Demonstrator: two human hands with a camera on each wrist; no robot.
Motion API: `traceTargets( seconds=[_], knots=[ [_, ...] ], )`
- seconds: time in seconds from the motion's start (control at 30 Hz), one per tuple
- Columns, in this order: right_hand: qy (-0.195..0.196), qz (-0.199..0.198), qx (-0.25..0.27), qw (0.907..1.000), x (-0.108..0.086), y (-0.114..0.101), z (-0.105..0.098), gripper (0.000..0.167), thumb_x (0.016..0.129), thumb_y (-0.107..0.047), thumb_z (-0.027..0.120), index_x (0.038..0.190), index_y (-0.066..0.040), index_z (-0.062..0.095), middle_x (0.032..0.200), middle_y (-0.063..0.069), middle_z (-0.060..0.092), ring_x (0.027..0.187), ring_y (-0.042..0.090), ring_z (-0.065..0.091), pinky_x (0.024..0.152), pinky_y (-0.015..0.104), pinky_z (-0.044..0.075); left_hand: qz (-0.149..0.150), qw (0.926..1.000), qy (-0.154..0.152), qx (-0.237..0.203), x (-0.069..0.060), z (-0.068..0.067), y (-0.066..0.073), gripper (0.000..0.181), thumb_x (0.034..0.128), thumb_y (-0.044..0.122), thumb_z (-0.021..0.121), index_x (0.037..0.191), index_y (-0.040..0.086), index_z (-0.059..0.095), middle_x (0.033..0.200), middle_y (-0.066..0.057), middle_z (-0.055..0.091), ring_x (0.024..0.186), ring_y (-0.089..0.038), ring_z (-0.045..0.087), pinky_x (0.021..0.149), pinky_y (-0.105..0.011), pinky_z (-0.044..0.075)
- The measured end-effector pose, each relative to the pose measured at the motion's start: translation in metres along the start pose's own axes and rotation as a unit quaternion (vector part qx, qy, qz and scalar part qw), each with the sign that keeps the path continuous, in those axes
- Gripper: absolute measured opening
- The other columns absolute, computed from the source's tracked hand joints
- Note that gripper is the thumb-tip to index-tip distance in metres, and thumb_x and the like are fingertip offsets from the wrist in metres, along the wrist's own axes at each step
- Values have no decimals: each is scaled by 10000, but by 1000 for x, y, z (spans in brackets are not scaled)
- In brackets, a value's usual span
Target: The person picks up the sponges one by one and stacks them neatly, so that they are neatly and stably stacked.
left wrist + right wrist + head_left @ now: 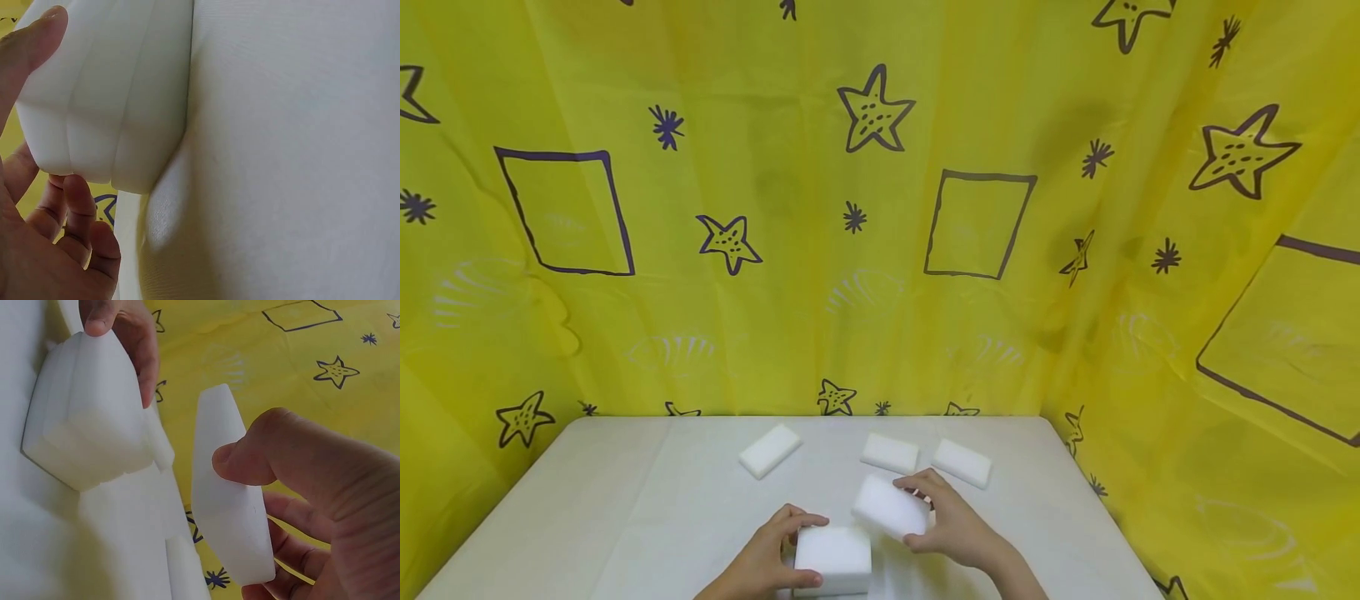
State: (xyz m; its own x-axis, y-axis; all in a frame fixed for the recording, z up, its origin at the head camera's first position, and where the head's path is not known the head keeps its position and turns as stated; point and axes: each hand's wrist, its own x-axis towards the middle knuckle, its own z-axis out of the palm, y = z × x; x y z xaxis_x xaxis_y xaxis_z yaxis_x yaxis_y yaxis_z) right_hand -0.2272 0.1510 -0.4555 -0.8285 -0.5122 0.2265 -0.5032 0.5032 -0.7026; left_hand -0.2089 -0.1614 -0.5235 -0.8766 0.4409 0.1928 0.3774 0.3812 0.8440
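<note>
Three layers show in the white stack [833, 557], which sits on the tabletop [662, 500] at the bottom centre of the frame. My left hand [766, 553] grips it, thumb at the near side, fingers round toward the far side. My right hand [953, 523] pinches a single white block [886, 505], tilted, up and to the right of the stack; the right wrist view shows the two apart. Farther up the tabletop: a lone block [770, 451] left of the frame's middle, then a middle block [890, 452] and a far-right block [961, 462], near each other.

Step in hand, as I judge it: stacking, with one block at the pile. Lifting off would look much the same, so some doubt. If it is to go on, the move calls for levelling the held block, squaring its edges over the top layer and setting it down softly, left hand steadying. It looks light and foamy; a crooked landing could shift the layers.

Writing: none I can read. No brand or label on any visible block face. Yellow curtain [775, 333] across the top of the frame carries only drawings: stars [875, 111], spiky bursts, four-sided outlines, pale shells.
</note>
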Motion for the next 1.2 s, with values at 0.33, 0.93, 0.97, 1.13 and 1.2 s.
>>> traceTargets(
  seconds=[0.33,0.93,0.97,1.13,1.2],
  knots=[
    [-216,-21,152,9996,4,-9,7,604,691,-123,823,1258,-136,615,1170,-34,540,1076,185,510,888,291,462,-130,9998,92,98,0,0,0,588,737,302,867,1253,136,637,1080,-16,503,845,-52,428,725,-213,396],
    [-583,-304,274,9975,9,-14,19,601,678,-114,819,1242,-160,617,1164,-60,541,1067,97,491,907,256,446,-17,9997,82,239,-6,-1,-3,615,761,333,846,1294,142,604,1141,-9,517,862,-26,436,710,-209,424],
    [-601,-328,258,9973,10,-15,19,599,679,-115,817,1242,-159,617,1164,-61,541,1066,92,489,909,257,447,-12,9997,77,230,-6,-1,-3,616,764,331,844,1298,141,601,1146,-15,517,865,-29,438,712,-210,428],
    [-697,-430,250,9963,13,-18,23,598,680,-116,813,1245,-158,619,1174,-51,548,1074,91,498,924,266,451,43,9998,73,177,-7,-1,-3,614,770,327,838,1295,118,599,1169,-46,526,876,-17,449,734,-215,470],
    [-744,-449,277,9958,14,-18,25,597,684,-124,816,1247,-163,621,1179,-50,549,1079,89,502,925,265,452,45,9999,73,144,-7,-1,-3,614,769,322,839,1289,100,601,1176,-60,532,879,-8,454,742,-218,485]
  ],
)
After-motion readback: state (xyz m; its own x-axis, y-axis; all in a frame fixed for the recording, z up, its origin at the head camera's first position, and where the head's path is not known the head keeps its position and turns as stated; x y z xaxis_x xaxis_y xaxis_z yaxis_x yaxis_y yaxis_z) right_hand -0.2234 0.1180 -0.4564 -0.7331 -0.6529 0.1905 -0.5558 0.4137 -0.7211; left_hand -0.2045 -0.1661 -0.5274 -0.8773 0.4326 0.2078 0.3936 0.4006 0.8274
